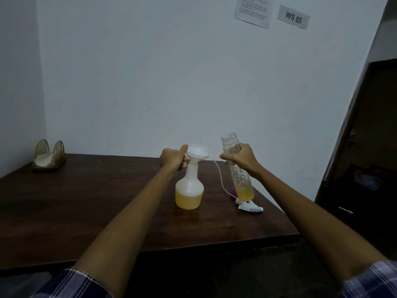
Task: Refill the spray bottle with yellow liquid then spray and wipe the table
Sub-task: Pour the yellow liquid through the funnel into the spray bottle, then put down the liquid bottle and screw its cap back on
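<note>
Two hands work mid-frame: the left hand (171, 159) pinches the funnel (198, 152) atop the spray bottle (189, 190); the right hand (240, 157) grips the clear bottle (238, 171) above the desk (86, 201).

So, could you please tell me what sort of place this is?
Probably a numbered workstation in a plain room: a "WS 05" sign and a printed instruction sheet on the bare wall, above a dark wooden table.

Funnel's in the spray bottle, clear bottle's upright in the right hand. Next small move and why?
Probably tip the clear bottle over the funnel and pour. Its mouth is open, yellow liquid remains at its bottom, and the spray bottle is only partly filled. The left hand steadies the funnel at the neck; the right hand grips the clear bottle just beside it.
</note>
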